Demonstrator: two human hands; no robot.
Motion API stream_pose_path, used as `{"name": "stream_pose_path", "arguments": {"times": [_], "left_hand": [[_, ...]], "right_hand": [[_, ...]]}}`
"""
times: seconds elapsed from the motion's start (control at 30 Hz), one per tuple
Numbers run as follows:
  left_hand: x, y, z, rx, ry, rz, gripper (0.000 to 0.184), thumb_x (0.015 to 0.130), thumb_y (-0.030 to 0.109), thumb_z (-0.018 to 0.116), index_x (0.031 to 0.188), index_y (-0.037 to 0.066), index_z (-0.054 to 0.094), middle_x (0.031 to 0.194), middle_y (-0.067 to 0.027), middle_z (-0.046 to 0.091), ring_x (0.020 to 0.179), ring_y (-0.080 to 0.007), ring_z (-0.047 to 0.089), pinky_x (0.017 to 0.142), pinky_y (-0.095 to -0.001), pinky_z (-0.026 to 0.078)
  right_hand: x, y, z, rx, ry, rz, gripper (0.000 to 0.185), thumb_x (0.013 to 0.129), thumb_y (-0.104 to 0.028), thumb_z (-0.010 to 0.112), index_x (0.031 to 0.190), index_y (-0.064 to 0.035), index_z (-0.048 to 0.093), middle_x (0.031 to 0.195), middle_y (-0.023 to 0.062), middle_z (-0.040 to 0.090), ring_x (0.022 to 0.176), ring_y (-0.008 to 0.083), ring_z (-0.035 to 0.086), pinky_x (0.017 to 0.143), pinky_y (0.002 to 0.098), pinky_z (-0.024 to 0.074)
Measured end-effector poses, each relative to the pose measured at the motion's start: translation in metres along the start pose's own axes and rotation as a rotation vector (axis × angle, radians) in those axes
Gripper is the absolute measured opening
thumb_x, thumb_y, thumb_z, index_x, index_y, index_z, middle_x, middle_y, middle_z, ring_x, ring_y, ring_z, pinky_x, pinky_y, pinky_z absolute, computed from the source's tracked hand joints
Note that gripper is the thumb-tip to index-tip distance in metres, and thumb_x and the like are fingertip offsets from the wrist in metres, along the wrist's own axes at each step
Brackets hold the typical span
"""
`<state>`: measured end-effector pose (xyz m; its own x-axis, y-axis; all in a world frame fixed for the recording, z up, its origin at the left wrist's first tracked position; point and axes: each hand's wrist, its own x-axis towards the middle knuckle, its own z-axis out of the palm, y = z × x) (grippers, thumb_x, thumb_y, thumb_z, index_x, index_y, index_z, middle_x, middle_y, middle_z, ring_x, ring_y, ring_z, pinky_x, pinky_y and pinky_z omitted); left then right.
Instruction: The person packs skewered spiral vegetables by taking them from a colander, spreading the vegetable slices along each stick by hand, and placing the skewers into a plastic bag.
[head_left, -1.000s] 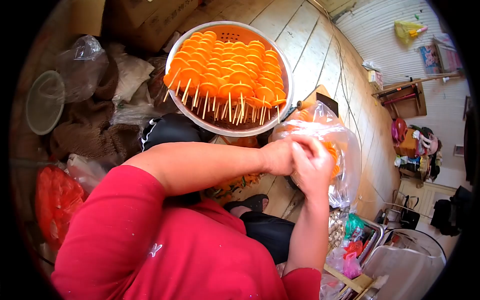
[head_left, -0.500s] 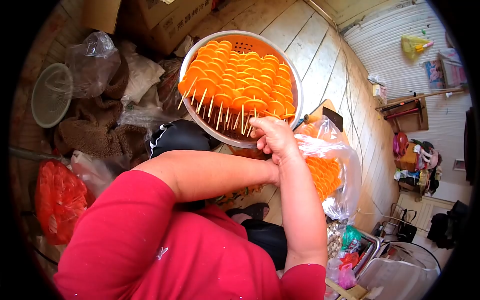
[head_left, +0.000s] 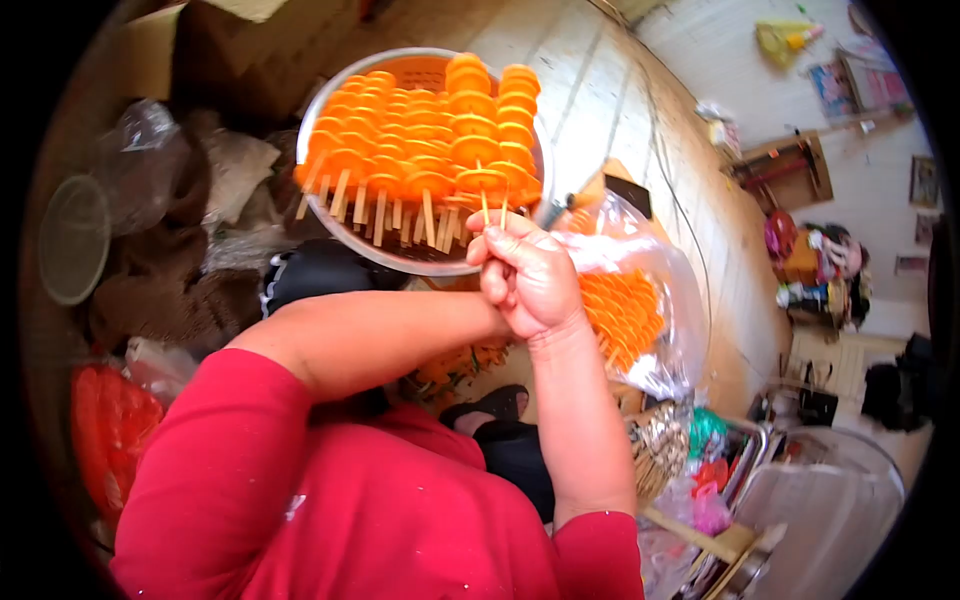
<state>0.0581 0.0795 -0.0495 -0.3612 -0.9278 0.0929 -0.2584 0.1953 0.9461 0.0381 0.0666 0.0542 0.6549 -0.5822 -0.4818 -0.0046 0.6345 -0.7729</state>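
So, right hand [head_left: 527, 278] closed, pinching two orange skewers [head_left: 472, 103] by their sticks, right side of basin [head_left: 418, 70]. Left hand hidden, can't tell state. Shirt print [head_left: 295, 506] blurred.

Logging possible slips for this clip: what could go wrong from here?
The right hand grips skewers low on their thin sticks, with orange discs stacked above, so they might tip or twist.

Other skewers sit tightly packed beside them in the basin, so discs could catch and tear.

The clear bag is loose and crumpled; stick ends might snag it if brought there.
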Motion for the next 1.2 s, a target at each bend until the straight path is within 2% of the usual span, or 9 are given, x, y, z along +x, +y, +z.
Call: {"name": "stream_pose_path", "arguments": {"times": [0.1, 0.17, 0.27, 0.3, 0.43, 0.53, 0.73, 0.9, 1.2], "left_hand": [[0.003, -0.009, 0.002, -0.091, -0.011, 0.065, 0.071, 0.071, 0.022, 0.066, 0.133, 0.004, 0.036, 0.130, -0.0224, 0.042, 0.121, -0.0328, 0.041, 0.104, -0.0361, 0.032], [0.007, -0.010, 0.001, -0.127, -0.004, 0.097, 0.071, 0.071, 0.021, 0.066, 0.133, 0.004, 0.037, 0.130, -0.0228, 0.042, 0.121, -0.0333, 0.041, 0.104, -0.0359, 0.032], [0.011, -0.010, -0.003, 0.065, 0.054, 0.077, 0.071, 0.070, 0.020, 0.067, 0.133, 0.004, 0.037, 0.130, -0.0235, 0.042, 0.121, -0.0341, 0.041, 0.104, -0.0356, 0.032], [0.002, 0.024, -0.019, 0.077, 0.052, -0.133, 0.073, 0.070, 0.018, 0.066, 0.135, 0.005, 0.036, 0.134, -0.0248, 0.038, 0.125, -0.0353, 0.037, 0.106, -0.0365, 0.030], [0.003, 0.030, -0.020, 0.032, 0.050, -0.172, 0.071, 0.070, 0.014, 0.064, 0.134, 0.001, 0.036, 0.128, -0.0228, 0.042, 0.122, -0.0335, 0.040, 0.105, -0.0345, 0.031], [0.003, 0.034, -0.017, 0.003, 0.039, -0.190, 0.069, 0.071, 0.010, 0.065, 0.134, 0.002, 0.037, 0.130, -0.0206, 0.041, 0.122, -0.0302, 0.042, 0.103, -0.0336, 0.033], [0.007, 0.037, -0.016, 0.010, 0.030, -0.211, 0.068, 0.073, 0.007, 0.064, 0.135, 0.003, 0.037, 0.132, -0.0188, 0.039, 0.122, -0.0283, 0.043, 0.101, -0.0345, 0.037], [0.008, 0.040, -0.016, 0.023, 0.013, -0.232, 0.069, 0.072, 0.009, 0.064, 0.135, 0.003, 0.037, 0.131, -0.0192, 0.039, 0.122, -0.0285, 0.043, 0.100, -0.0351, 0.038], [0.008, 0.042, -0.020, 0.071, 0.021, -0.200, 0.069, 0.072, 0.012, 0.065, 0.134, -0.001, 0.036, 0.132, -0.0213, 0.039, 0.122, -0.0293, 0.043, 0.099, -0.0353, 0.039]], "right_hand": [[-0.055, 0.005, -0.013, 0.063, -0.032, -0.112, 0.018, 0.093, -0.014, 0.048, 0.102, 0.0012, 0.052, 0.070, 0.0098, 0.060, 0.039, 0.0083, 0.045, 0.034, 0.0170, 0.0291], [-0.098, 0.020, -0.033, 0.104, 0.014, -0.117, 0.018, 0.093, -0.013, 0.047, 0.102, 0.0004, 0.053, 0.070, 0.0069, 0.060, 0.041, 0.0070, 0.048, 0.036, 0.0160, 0.0310], [-0.160, 0.057, -0.067, 0.231, 0.159, -0.139, 0.017, 0.092, -0.013, 0.050, 0.102, -0.0001, 0.053, 0.070, 0.0091, 0.059, 0.042, 0.0104, 0.048, 0.037, 0.0167, 0.0330], [-0.180, 0.072, -0.080, 0.292, 0.200, -0.147, 0.018, 0.091, -0.013, 0.051, 0.103, -0.0004, 0.053, 0.070, 0.0097, 0.058, 0.043, 0.0116, 0.049, 0.037, 0.0173, 0.0339], [-0.230, 0.115, -0.127, 0.524, 0.390, -0.154, 0.016, 0.091, -0.012, 0.050, 0.104, -0.0031, 0.053, 0.069, 0.0072, 0.056, 0.044, 0.0115, 0.043, 0.042, 0.0222, 0.0343], [-0.230, 0.125, -0.165, 0.505, 0.535, -0.200, 0.016, 0.093, -0.015, 0.046, 0.106, -0.0051, 0.048, 0.068, 0.0019, 0.049, 0.042, 0.0083, 0.037, 0.039, 0.0209, 0.0284], [-0.198, 0.115, -0.227, 0.579, 0.425, -0.314, 0.016, 0.093, -0.017, 0.046, 0.103, -0.0046, 0.050, 0.068, 0.0011, 0.046, 0.045, 0.0094, 0.039, 0.041, 0.0220, 0.0303], [-0.187, 0.104, -0.250, 0.564, 0.419, -0.375, 0.016, 0.093, -0.016, 0.046, 0.103, -0.0041, 0.052, 0.068, 0.0011, 0.046, 0.046, 0.0097, 0.040, 0.043, 0.0224, 0.0320], [-0.187, 0.111, -0.282, 0.433, 0.669, -0.308, 0.016, 0.092, -0.016, 0.049, 0.103, -0.0060, 0.054, 0.072, 0.0019, 0.050, 0.050, 0.0112, 0.043, 0.044, 0.0228, 0.0338]]}}
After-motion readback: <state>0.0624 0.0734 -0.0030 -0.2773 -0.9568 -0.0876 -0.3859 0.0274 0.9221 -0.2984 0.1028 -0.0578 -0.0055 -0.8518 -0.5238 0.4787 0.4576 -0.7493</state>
